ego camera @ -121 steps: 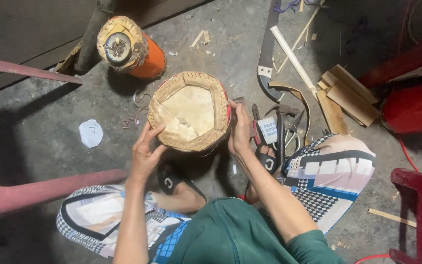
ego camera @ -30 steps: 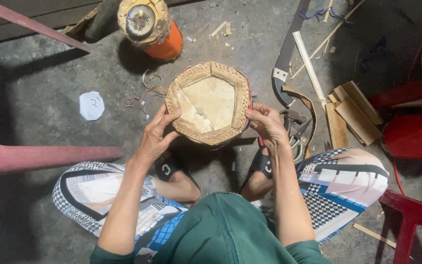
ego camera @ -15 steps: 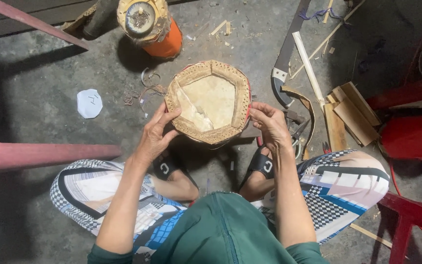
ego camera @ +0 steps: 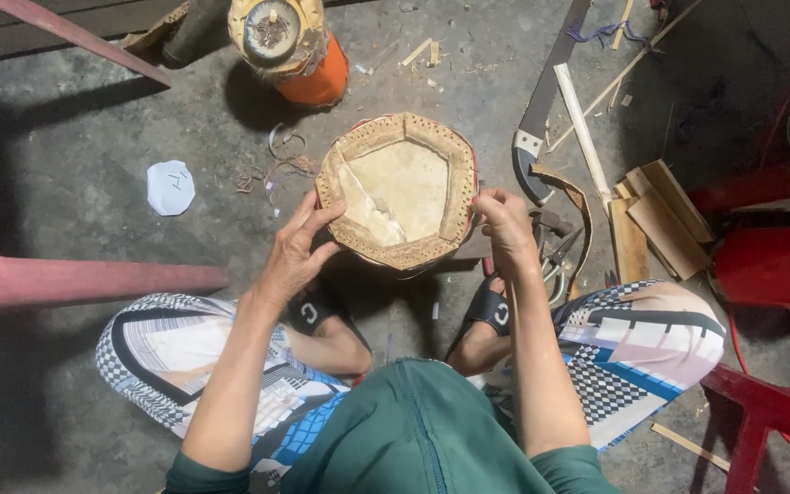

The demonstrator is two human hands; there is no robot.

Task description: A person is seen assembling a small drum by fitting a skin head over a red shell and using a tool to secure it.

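Observation:
A small drum [ego camera: 398, 189] with a pale skin top and a tan stitched rim stands on the concrete floor between my feet. My left hand [ego camera: 297, 249] rests against its lower left side with fingers spread. My right hand [ego camera: 505, 224] pinches something thin at the drum's right edge; what it grips is too small to tell. A second drum-like cylinder [ego camera: 287, 41] with an orange body stands farther away at the top.
A saw [ego camera: 541, 101], a wooden stick [ego camera: 583, 135] and flat wood pieces [ego camera: 656, 220] lie to the right, with scissors [ego camera: 560, 261] near my right knee. Red plastic furniture [ego camera: 761, 265] stands at the right. A reddish pole [ego camera: 93, 279] and a white paper scrap [ego camera: 171, 187] lie left.
The drum has shifted a little in view and been turned slightly. Both hands stay at its sides, the right hand now pinching at the rim.

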